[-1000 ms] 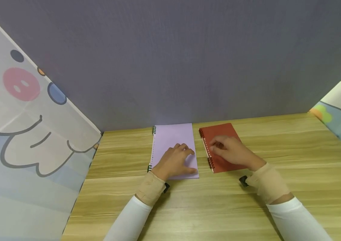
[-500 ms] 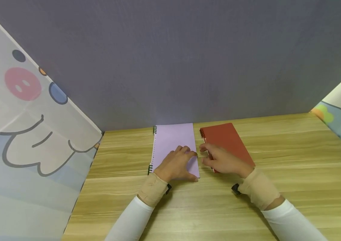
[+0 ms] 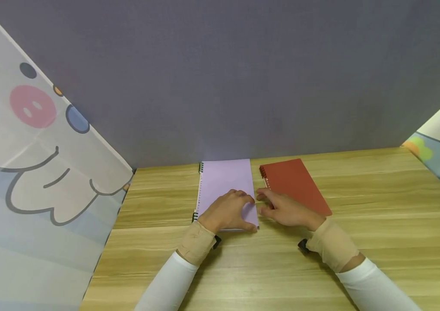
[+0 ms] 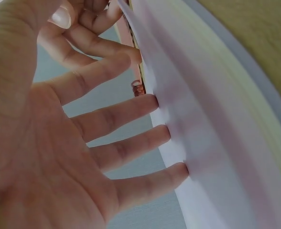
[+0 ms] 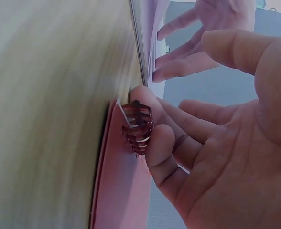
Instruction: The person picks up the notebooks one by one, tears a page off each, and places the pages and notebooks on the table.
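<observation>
A lilac spiral notebook [image 3: 225, 177] with green coils lies flat on the table, its binding to the left. My left hand [image 3: 225, 211] rests over its lower right part, fingers spread, with several fingertips [image 4: 176, 171] touching the lilac cover in the left wrist view. The left thumb points to the lower right corner. To the right lies a red spiral notebook [image 3: 295, 181], slightly turned. My right hand [image 3: 287, 209] covers its lower left part, loosely bent fingers reaching past the binding toward the lilac one. In the right wrist view, fingertips sit right beside the dark red coil [image 5: 138, 124].
Both notebooks lie on a wooden table [image 3: 243, 272], near a grey panel [image 3: 223, 86] at the back. Printed cartoon cloths [image 3: 21, 181] hang at left and right. A narrow strip of table separates the notebooks.
My right hand has moved left and slightly down, from over the red notebook to its bound edge. My left hand has shifted a little to the right on the lilac notebook.
</observation>
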Action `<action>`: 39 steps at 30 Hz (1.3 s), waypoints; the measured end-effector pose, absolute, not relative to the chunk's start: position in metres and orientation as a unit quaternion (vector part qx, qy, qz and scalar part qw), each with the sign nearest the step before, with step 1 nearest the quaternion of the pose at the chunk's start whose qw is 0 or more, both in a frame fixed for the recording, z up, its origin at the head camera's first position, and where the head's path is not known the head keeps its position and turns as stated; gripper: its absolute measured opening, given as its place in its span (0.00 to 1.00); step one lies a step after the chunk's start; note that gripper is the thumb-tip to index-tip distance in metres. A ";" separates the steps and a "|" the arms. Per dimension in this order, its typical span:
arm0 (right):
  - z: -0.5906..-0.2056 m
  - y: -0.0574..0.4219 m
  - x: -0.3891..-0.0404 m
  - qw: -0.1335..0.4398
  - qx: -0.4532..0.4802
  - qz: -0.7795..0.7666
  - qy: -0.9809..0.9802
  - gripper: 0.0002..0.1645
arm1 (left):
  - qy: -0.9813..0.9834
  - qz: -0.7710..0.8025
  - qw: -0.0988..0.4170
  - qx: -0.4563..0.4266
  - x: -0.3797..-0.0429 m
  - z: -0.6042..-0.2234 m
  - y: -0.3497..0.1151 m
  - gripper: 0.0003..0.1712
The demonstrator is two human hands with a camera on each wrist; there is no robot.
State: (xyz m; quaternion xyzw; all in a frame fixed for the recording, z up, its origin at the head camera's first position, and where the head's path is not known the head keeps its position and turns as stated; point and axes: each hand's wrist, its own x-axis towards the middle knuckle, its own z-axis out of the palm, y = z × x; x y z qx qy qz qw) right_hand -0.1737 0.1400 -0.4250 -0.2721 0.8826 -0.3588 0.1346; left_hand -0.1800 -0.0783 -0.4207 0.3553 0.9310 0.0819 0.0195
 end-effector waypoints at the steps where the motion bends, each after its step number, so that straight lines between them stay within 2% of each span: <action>1: -0.425 0.140 -0.174 0.136 -0.272 -0.359 0.882 0.34 | 0.931 0.084 0.020 0.355 -0.180 -0.421 -0.079 0.44; 11: -0.425 0.138 -0.175 0.143 -0.285 -0.374 0.871 0.33 | 0.930 0.104 0.033 0.352 -0.181 -0.418 -0.082 0.42; 16: -0.425 0.135 -0.175 0.139 -0.282 -0.381 0.870 0.32 | 0.923 0.122 0.034 0.363 -0.182 -0.417 -0.084 0.37; 22: -0.423 0.131 -0.176 0.135 -0.267 -0.418 0.858 0.23 | 0.917 0.135 0.030 0.374 -0.184 -0.416 -0.086 0.29; 26: -0.422 0.128 -0.175 0.158 -0.255 -0.439 0.847 0.17 | 0.914 0.147 0.026 0.376 -0.184 -0.414 -0.089 0.23; 29: -0.422 0.128 -0.174 0.174 -0.262 -0.440 0.841 0.15 | 0.910 0.163 0.027 0.379 -0.183 -0.413 -0.090 0.19; 33: -0.422 0.131 -0.171 0.191 -0.264 -0.454 0.829 0.15 | 0.907 0.173 0.029 0.384 -0.183 -0.412 -0.087 0.19; 39: -0.418 0.131 -0.169 0.208 -0.238 -0.488 0.813 0.16 | 0.911 0.173 0.024 0.375 -0.183 -0.409 -0.084 0.26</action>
